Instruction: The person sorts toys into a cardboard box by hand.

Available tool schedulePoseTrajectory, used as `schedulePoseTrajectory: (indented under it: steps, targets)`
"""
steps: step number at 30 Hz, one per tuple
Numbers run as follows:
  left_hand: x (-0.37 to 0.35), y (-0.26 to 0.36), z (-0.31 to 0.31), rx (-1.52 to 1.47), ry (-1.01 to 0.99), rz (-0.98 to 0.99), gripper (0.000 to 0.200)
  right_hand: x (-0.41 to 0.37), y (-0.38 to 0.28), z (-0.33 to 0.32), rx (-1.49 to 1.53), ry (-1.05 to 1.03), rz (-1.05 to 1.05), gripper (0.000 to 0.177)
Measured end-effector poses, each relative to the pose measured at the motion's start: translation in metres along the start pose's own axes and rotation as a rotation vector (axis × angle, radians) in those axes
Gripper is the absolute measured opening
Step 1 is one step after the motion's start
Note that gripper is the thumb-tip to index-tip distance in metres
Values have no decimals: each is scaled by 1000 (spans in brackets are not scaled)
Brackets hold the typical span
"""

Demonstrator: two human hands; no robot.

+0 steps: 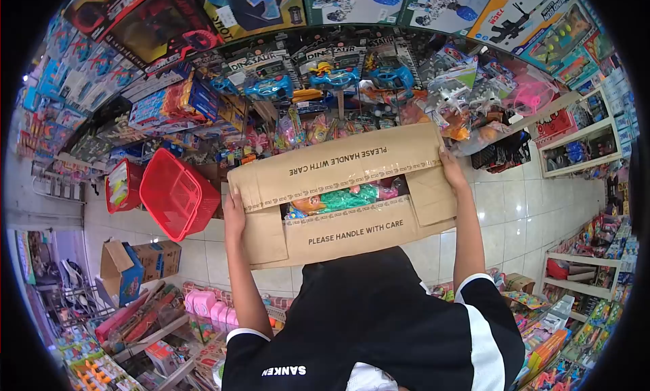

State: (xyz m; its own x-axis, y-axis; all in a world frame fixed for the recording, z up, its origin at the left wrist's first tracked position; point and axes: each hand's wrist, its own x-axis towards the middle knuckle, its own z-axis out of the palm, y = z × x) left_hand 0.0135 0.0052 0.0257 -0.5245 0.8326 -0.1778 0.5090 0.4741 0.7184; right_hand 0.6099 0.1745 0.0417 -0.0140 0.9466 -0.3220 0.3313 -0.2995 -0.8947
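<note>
A wide brown cardboard box (338, 245), printed with handling words, is held level in front of my body. Its top flaps are folded in but leave a gap in the middle, where colourful plastic-wrapped items (349, 199) show, mostly green, orange and pink. My left hand (234, 216) grips the box's left end, and my right hand (452, 170) grips its right end near the far corner. Part of the fingers on both hands is hidden at the box's sides. Beyond the box's far edge hang small packaged toys (291, 128).
Red plastic baskets (177, 194) stand to the left, with an opened carton (128, 266) on the tiled floor (511, 215) nearer me. Boxed toys (332, 76) fill the shelves ahead. White-framed shelving (582, 144) is at the right, and more goods (210, 306) lie behind me.
</note>
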Motion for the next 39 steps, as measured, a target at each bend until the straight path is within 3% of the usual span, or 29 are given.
schedulePoseTrajectory:
  steps: [2,4,8,10,13,17,19,21,28,30,39]
  targets:
    - [-17,28,2,80,45,30,55,-5,15,-7,24,-18,66,65]
    - [-30,54,-1,253,62,-171,57,-15,15,-4,-22,33,259,74]
    - [-30,54,6,263,77,-156,59,-20,32,-3,-165,92,194,78]
    - [-24,50,8,255,153,-58,53,-33,11,5,-137,12,185,79]
    - [-20,51,7,291,150,-9,53,-55,8,19,-293,119,185,80]
    - [1,50,7,312,92,73,54,-105,1,27,-242,210,276,87]
    - [12,53,12,282,58,164,54,-128,24,28,-151,303,263,84]
    - [24,56,16,356,6,222,54,-157,23,33,-89,403,380,78]
    - [36,89,33,412,-61,433,54,-247,61,60,-143,558,489,67]
    - [35,102,38,409,-77,488,53,-268,74,73,-95,706,387,65]
    - [16,172,95,431,-219,723,48,-350,123,68,-121,870,534,60]
